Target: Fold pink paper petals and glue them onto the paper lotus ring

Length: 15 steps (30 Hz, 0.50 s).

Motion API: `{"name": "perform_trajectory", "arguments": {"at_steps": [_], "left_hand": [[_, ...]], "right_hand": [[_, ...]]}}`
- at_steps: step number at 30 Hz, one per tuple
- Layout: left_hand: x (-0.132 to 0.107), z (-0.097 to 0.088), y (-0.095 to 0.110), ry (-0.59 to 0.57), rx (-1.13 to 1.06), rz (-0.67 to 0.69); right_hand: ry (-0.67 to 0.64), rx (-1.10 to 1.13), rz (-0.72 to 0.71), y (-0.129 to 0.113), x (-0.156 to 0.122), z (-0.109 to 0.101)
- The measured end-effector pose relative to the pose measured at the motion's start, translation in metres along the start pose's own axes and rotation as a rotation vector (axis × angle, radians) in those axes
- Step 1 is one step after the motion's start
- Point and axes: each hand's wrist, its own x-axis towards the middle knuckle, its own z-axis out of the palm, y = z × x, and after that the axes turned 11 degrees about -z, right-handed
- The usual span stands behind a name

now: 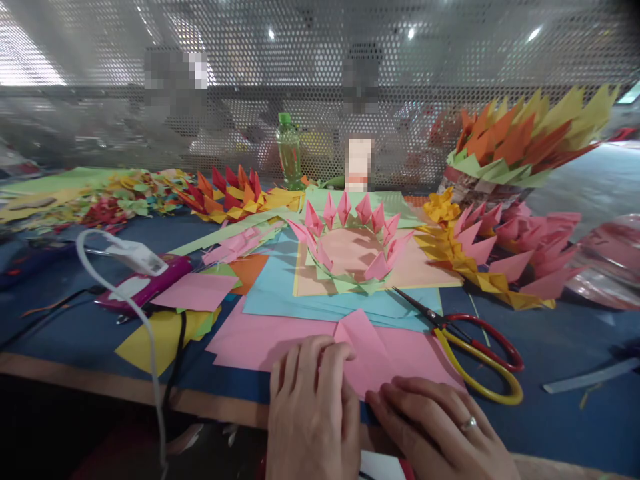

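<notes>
My left hand (313, 407) lies flat, fingers together, pressing on a folded piece of pink paper (373, 350) at the table's near edge. Beside it, my right hand (440, 427), with a ring on one finger, rests flat on the same paper's lower right part. The paper has a triangular fold pointing away from me and lies on a larger pink sheet (255, 340). Just beyond stands a ring of pink and green folded paper points (353, 250) on a peach sheet.
Red-and-yellow-handled scissors (475, 347) lie to the right of the paper. A phone with a white cable (140, 280) sits at left. Folded paper flowers (520, 247) and loose pieces crowd the back and right. A green bottle (289, 150) stands before a perforated screen.
</notes>
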Motion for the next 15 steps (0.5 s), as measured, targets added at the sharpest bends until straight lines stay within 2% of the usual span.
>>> {"name": "perform_trajectory", "arguments": {"at_steps": [8,12,15], "left_hand": [[0.001,-0.002,-0.005,0.009,0.072,0.039],[0.002,-0.010,-0.012,0.076,0.127,0.061],[-0.007,-0.013,-0.011,0.155,0.013,0.111]], "right_hand": [[0.014,0.014,0.030,-0.001,-0.001,0.004],[-0.008,0.001,0.016,0.000,-0.002,0.002],[0.010,0.016,0.041,-0.002,-0.003,0.003]]}}
